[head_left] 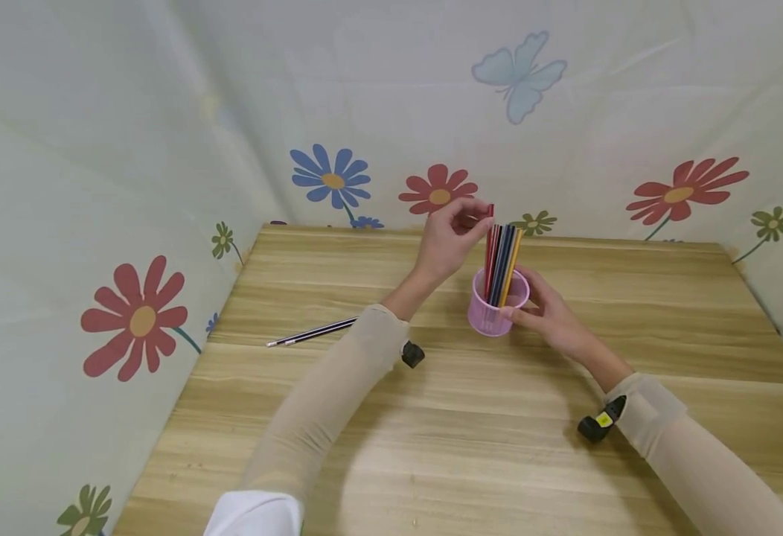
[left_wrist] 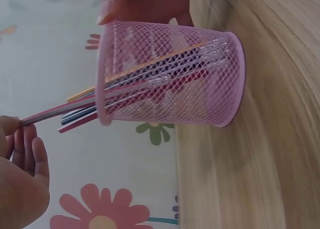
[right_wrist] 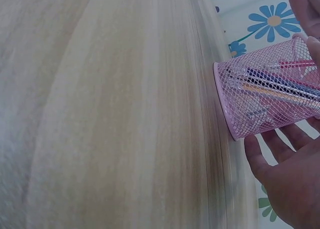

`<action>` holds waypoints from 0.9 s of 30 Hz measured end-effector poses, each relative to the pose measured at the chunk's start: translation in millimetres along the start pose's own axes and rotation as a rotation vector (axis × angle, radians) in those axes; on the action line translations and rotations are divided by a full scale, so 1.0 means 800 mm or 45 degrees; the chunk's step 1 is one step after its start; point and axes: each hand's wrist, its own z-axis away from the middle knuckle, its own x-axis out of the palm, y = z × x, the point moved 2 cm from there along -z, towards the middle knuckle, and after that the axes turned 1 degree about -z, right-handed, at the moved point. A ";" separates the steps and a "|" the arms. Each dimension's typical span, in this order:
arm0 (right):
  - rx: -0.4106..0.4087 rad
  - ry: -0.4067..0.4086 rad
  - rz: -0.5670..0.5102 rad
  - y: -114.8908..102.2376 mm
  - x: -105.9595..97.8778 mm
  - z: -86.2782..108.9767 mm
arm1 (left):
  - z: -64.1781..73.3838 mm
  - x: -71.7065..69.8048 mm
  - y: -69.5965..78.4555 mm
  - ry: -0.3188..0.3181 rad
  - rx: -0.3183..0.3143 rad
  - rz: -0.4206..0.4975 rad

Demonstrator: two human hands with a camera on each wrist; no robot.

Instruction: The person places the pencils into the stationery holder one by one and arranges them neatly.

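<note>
A pink mesh pencil cup point(head_left: 481, 321) stands upright on the table, holding a bundle of pencils point(head_left: 504, 257) in red, dark and yellow. My left hand point(head_left: 448, 237) is above the cup and pinches the upper end of a red pencil point(left_wrist: 52, 112) between thumb and fingers. That pencil's lower part is inside the cup, seen through the mesh in the left wrist view. My right hand point(head_left: 557, 318) grips the cup from its right side, thumb in front and fingers around the back. In the right wrist view those fingers point(right_wrist: 255, 156) curve around the mesh.
Two dark pencils point(head_left: 314, 332) with pale ends lie on the wooden table point(head_left: 472, 447) to the left, partly behind my left forearm. A flower-printed curtain point(head_left: 378, 97) rises along the table's back and left edges.
</note>
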 end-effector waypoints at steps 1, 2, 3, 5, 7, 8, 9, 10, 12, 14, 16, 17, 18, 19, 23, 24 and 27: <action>-0.002 0.000 -0.003 0.000 0.000 0.000 | 0.000 0.002 -0.002 -0.001 -0.006 -0.009; -0.003 0.002 -0.005 0.000 0.000 0.000 | 0.000 0.004 -0.005 -0.004 -0.016 -0.017; -0.004 0.001 -0.004 0.000 0.000 0.000 | 0.000 0.005 -0.007 -0.005 -0.024 -0.028; -0.003 -0.001 0.002 0.000 0.000 0.000 | 0.000 0.008 -0.012 -0.009 -0.045 -0.047; 0.001 -0.001 0.002 0.001 -0.001 0.000 | 0.000 0.011 -0.016 -0.011 -0.070 -0.060; 0.002 0.000 0.000 0.001 -0.001 0.000 | 0.000 0.013 -0.019 -0.011 -0.081 -0.063; 0.003 0.000 -0.001 0.001 -0.001 0.000 | 0.000 0.014 -0.021 -0.010 -0.090 -0.067; 0.004 0.000 -0.002 0.001 -0.001 0.000 | 0.000 0.016 -0.023 -0.010 -0.102 -0.066; 0.002 0.005 -0.006 0.002 -0.001 0.000 | 0.000 0.019 -0.027 -0.012 -0.125 -0.065; 0.000 0.008 -0.008 0.003 -0.001 0.000 | 0.001 0.021 -0.029 -0.010 -0.137 -0.063; -0.003 0.009 -0.007 0.003 -0.001 0.000 | 0.003 0.022 -0.032 -0.010 -0.154 -0.065; -0.005 0.010 -0.004 0.003 -0.001 0.000 | 0.003 0.022 -0.032 -0.008 -0.161 -0.069; -0.005 0.011 -0.006 0.003 0.000 0.000 | 0.004 0.022 -0.033 -0.005 -0.167 -0.071; -0.005 0.011 -0.001 0.003 0.000 0.000 | 0.005 0.022 -0.033 -0.003 -0.172 -0.073; -0.010 0.014 0.001 0.004 0.000 -0.001 | 0.006 0.022 -0.033 -0.004 -0.188 -0.098; -0.011 0.017 -0.003 0.004 0.001 -0.001 | 0.006 0.022 -0.034 -0.011 -0.191 -0.108; -0.016 0.019 -0.008 0.004 0.001 -0.001 | 0.005 0.024 -0.037 -0.033 -0.208 -0.139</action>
